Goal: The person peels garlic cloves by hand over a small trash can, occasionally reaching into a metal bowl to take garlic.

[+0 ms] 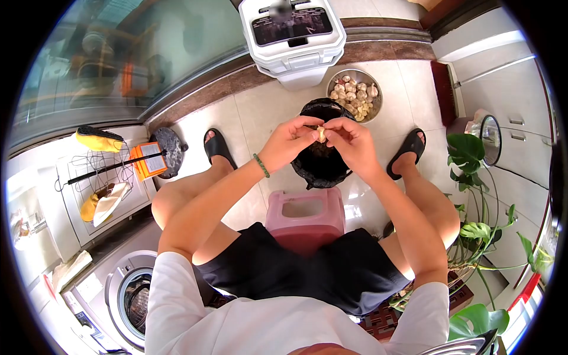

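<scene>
A garlic clove is pinched between the fingertips of both my hands. My left hand, with a green bead bracelet on its wrist, is closed on the clove from the left. From the right, my right hand grips it with thumb and fingers. Directly below is a bin lined with a black bag, with scraps inside that I cannot make out clearly. Beyond my right hand stands a metal bowl with several garlic bulbs and pale loose cloves.
I sit on a pink stool, feet either side of the bin. A white box with a phone on top stands ahead. A wire rack and washing machine are left. Plants and cabinets line the right.
</scene>
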Motion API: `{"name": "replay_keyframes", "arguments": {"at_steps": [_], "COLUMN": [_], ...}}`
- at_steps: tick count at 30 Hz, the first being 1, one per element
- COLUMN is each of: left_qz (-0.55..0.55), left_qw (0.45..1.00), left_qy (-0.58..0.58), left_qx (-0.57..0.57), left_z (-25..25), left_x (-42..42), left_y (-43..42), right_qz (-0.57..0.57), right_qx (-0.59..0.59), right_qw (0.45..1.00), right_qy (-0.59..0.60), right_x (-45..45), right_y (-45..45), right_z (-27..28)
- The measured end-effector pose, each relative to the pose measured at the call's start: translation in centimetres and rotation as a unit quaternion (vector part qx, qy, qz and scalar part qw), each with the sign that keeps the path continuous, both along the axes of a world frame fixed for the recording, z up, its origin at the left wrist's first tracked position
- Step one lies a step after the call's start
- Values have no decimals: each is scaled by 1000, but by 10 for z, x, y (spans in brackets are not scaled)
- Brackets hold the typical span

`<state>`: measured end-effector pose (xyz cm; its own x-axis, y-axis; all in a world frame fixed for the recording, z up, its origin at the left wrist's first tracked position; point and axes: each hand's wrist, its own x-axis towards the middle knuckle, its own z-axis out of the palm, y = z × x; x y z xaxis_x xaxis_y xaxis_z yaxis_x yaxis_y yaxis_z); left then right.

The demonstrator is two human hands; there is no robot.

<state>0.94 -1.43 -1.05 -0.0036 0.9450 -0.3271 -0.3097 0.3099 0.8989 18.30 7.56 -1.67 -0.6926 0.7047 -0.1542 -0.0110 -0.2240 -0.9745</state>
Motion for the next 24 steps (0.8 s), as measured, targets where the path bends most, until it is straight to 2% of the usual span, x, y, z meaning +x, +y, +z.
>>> {"name": "replay_keyframes", "arguments": {"at_steps": [2,4,5,7,16,19,24], "left_qz": [2,-17,-17,-11,-65,-40,-49], "left_qw": [1000,997,997,995,992,998,999], "left_qy": [-8,67,66,87,104,40,21], "left_qx": [5,20,20,40,6,27,11], "left_z": [4,4,2,-2,5,0,6], "left_x": [0,-1,-1,-2,-6,-1,-1], "left_y": [0,-1,-1,-1,-1,-1,-1], "right_qz": [7,4,4,-46,7,22,21], "right_qx": [3,0,0,129,309,341,333], "right_qw": [1000,1000,1000,990,950,939,941], "right_qy": [-1,1,1,-13,-49,-52,-50], "right_x": [1,0,0,-1,4,4,4], "right_y": [2,1,1,-1,-2,-2,-3], "right_z": [3,6,6,7,20,18,19]}}
